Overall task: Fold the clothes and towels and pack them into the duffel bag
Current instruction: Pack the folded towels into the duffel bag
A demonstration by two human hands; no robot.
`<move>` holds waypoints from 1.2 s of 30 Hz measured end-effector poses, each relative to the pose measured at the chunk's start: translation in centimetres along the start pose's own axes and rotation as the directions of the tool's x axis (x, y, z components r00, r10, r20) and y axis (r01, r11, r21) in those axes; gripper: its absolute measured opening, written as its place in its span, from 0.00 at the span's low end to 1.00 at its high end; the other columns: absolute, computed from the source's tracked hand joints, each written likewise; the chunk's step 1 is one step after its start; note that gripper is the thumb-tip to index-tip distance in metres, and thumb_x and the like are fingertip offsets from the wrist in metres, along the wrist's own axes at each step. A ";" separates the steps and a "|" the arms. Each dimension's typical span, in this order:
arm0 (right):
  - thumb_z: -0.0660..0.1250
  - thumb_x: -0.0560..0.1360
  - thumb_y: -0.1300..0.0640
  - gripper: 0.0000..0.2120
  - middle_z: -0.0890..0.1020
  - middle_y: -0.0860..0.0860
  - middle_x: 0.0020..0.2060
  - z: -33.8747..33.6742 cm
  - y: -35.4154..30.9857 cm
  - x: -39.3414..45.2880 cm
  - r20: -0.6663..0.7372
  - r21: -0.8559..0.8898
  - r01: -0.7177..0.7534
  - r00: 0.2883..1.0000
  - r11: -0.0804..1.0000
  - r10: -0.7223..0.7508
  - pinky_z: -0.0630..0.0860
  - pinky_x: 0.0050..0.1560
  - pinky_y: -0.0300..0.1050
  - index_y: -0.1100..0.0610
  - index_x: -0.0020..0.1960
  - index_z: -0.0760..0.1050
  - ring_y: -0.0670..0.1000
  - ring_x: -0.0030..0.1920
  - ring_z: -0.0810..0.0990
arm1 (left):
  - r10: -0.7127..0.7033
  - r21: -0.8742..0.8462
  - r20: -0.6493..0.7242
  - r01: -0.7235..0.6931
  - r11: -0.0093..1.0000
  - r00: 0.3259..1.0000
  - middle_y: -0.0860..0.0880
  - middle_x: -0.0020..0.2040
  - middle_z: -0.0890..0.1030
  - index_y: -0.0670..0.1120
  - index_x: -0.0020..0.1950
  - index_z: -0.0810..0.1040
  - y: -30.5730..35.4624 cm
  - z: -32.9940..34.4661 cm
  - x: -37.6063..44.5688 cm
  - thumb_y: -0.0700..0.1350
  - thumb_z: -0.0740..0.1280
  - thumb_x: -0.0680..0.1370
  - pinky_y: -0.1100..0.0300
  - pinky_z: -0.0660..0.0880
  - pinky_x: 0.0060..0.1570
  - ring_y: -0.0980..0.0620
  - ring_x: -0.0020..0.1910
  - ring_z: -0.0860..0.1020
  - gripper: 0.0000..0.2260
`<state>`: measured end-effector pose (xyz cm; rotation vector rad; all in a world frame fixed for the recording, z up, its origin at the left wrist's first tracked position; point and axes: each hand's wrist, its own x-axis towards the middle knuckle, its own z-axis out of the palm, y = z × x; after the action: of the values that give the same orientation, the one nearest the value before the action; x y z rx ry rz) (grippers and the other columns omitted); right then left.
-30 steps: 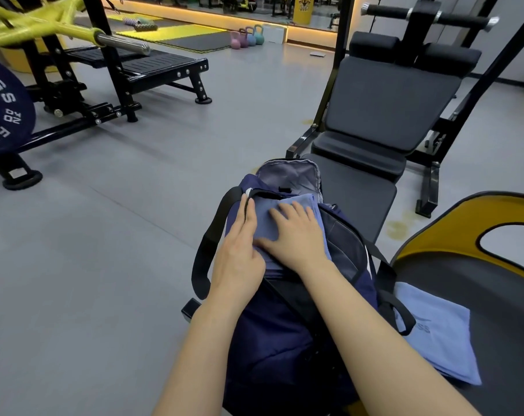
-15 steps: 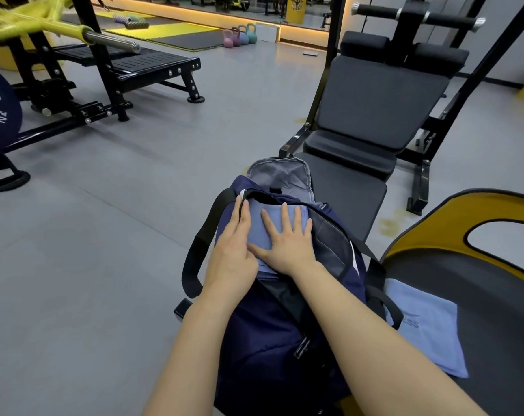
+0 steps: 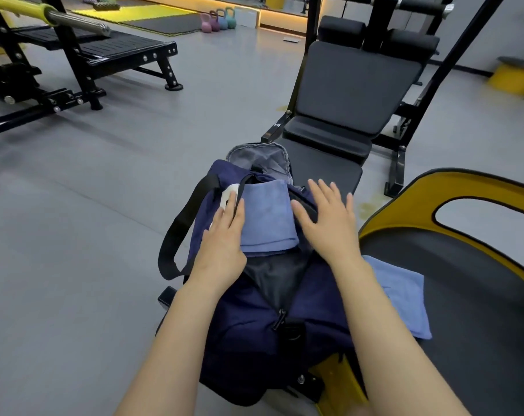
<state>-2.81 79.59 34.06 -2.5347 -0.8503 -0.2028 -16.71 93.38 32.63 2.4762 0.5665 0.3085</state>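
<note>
A navy duffel bag [image 3: 254,322] lies open on a bench in front of me, its grey-lined flap [image 3: 259,159] turned back at the far end. A folded blue towel [image 3: 265,217] sits in the opening. My left hand [image 3: 224,238] rests flat along the towel's left edge, at the bag's rim. My right hand [image 3: 326,220] hovers open with fingers spread over the bag's right rim, off the towel. A second folded blue towel [image 3: 404,295] lies on the dark seat to the right of the bag.
A black incline bench [image 3: 350,85] stands just beyond the bag. A yellow-rimmed dark seat [image 3: 470,265] fills the right. A black rack with a bar [image 3: 74,49] stands far left, kettlebells [image 3: 218,21] at the back. Grey floor [image 3: 89,220] lies to the left.
My right hand has lifted off the towel in the bag and moved right, fingers spread. My left hand stays at the towel's left edge. The camera has tilted slightly.
</note>
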 end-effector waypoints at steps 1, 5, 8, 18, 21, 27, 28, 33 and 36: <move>0.53 0.80 0.40 0.29 0.59 0.49 0.76 -0.6 1.3 -0.4 -0.018 0.030 -0.062 0.998 0.998 0.062 0.40 0.75 0.50 0.51 0.77 0.57 0.49 0.77 0.51 | -0.001 0.003 0.003 0.001 1.000 1.000 0.59 0.76 0.36 0.49 0.78 0.43 0.0 0.0 0.0 0.26 0.54 0.73 0.46 0.60 0.71 0.56 0.77 0.42 0.38; 0.52 0.80 0.40 0.28 0.62 0.50 0.75 -1.3 6.9 -2.5 0.019 0.102 -0.318 0.948 0.943 0.317 0.44 0.76 0.51 0.52 0.76 0.59 0.49 0.76 0.56 | -0.021 -0.017 0.004 0.021 1.000 1.000 0.59 0.77 0.37 0.49 0.78 0.44 0.6 0.1 0.1 0.26 0.54 0.72 0.44 0.57 0.72 0.55 0.77 0.42 0.39; 0.51 0.80 0.40 0.28 0.63 0.51 0.75 -0.3 10.5 -4.2 0.072 0.112 -0.447 0.894 0.887 0.441 0.46 0.76 0.53 0.52 0.76 0.59 0.51 0.75 0.57 | -0.028 0.012 0.000 0.028 1.000 1.000 0.58 0.77 0.37 0.48 0.78 0.44 0.9 0.4 0.3 0.26 0.55 0.72 0.44 0.57 0.72 0.54 0.77 0.42 0.39; 0.60 0.79 0.51 0.25 0.67 0.58 0.70 3.5 14.3 -7.2 0.172 -0.211 -0.652 0.708 0.728 0.685 0.66 0.63 0.52 0.57 0.73 0.62 0.59 0.69 0.64 | -0.033 0.115 0.017 0.031 0.993 0.999 0.57 0.77 0.37 0.48 0.78 0.44 0.8 1.1 0.6 0.27 0.55 0.72 0.44 0.58 0.72 0.51 0.77 0.43 0.39; 0.60 0.79 0.56 0.21 0.65 0.58 0.69 4.4 13.9 -7.2 0.200 -0.305 -0.649 0.672 0.697 0.713 0.65 0.63 0.52 0.56 0.71 0.64 0.59 0.69 0.62 | -0.035 0.118 0.011 0.033 0.992 0.999 0.58 0.77 0.37 0.49 0.78 0.44 0.7 1.1 0.6 0.27 0.54 0.71 0.43 0.58 0.72 0.52 0.77 0.43 0.39; 0.65 0.76 0.60 0.24 0.66 0.60 0.65 5.6 14.2 -7.6 0.186 -0.360 -0.628 0.677 0.690 0.712 0.70 0.54 0.51 0.58 0.69 0.62 0.60 0.65 0.65 | -0.027 0.117 0.007 0.026 0.993 1.000 0.57 0.78 0.39 0.48 0.78 0.45 0.6 1.0 0.5 0.26 0.54 0.71 0.44 0.57 0.72 0.52 0.77 0.44 0.39; 0.65 0.76 0.60 0.22 0.67 0.60 0.64 5.5 14.4 -7.6 0.183 -0.343 -0.636 0.676 0.691 0.714 0.70 0.52 0.51 0.58 0.68 0.63 0.60 0.65 0.66 | -0.026 0.117 0.007 0.025 0.993 1.000 0.56 0.78 0.39 0.48 0.78 0.45 0.6 0.9 0.5 0.26 0.54 0.71 0.44 0.57 0.72 0.52 0.77 0.44 0.39; 0.60 0.77 0.57 0.10 0.76 0.59 0.53 4.5 15.3 -7.1 0.136 -0.106 -0.739 0.652 0.665 0.746 0.68 0.38 0.46 0.60 0.56 0.72 0.60 0.49 0.76 | -0.016 0.112 0.007 0.015 0.994 1.000 0.56 0.78 0.39 0.47 0.78 0.46 0.6 0.9 0.4 0.26 0.54 0.71 0.43 0.57 0.72 0.52 0.77 0.44 0.39; 0.60 0.76 0.59 0.06 0.79 0.59 0.45 3.4 15.3 -7.2 0.108 0.073 -0.746 0.666 0.662 0.738 0.65 0.34 0.45 0.61 0.50 0.70 0.55 0.37 0.72 | -0.013 0.109 0.011 0.011 0.994 1.000 0.56 0.78 0.39 0.47 0.78 0.46 0.5 0.8 0.5 0.26 0.54 0.71 0.43 0.57 0.72 0.52 0.77 0.44 0.39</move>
<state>0.64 66.52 23.30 -2.5606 0.2188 0.1998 -15.86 92.80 32.34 2.5766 0.6079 0.2647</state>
